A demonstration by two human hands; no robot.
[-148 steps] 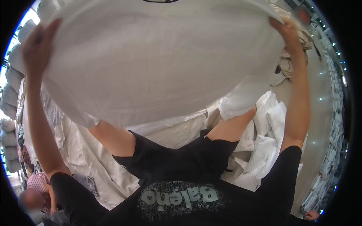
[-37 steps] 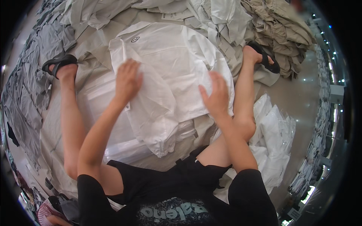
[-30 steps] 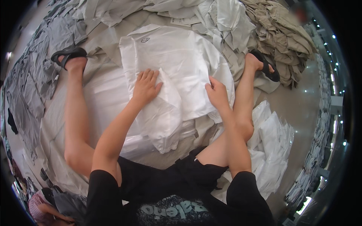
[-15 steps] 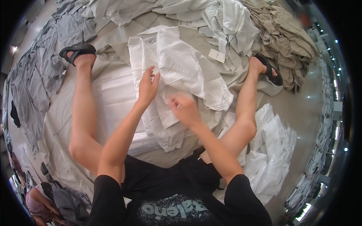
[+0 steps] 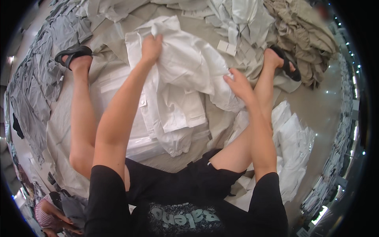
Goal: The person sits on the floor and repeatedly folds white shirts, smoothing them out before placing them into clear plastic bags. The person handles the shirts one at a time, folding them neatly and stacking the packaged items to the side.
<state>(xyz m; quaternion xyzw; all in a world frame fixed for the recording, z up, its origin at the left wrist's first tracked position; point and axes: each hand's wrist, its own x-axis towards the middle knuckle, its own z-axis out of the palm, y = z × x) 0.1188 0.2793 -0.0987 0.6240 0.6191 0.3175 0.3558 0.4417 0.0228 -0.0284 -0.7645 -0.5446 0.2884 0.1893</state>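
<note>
Hands are apart here, both on the same white garment. Left hand (image 5: 151, 48) is clamped on a bunched bit up near the collar end, right hand (image 5: 239, 84) is pinching the sleeve close to its cuff. The white garment (image 5: 187, 59) itself is between the spread legs, upper part rumpled and folded over on itself, with a hem and another cuff pointing back at the wearer. It's partly on top of some flat clear plastic packaging (image 5: 109, 91), and that's all on a big beige cloth (image 5: 59, 154).

Further out: a little white tag (image 5: 226, 47) lies just above the right hand, black sandals (image 5: 291, 70) on both feet, plastic-bagged white garments (image 5: 294, 146) beside the right leg. Grey clothes (image 5: 33, 93) heaped off left, off-white ones (image 5: 244, 17) up top, khaki pile (image 5: 302, 31) top right. Somebody in a striped top (image 5: 44, 213) is down in the lower left corner.
</note>
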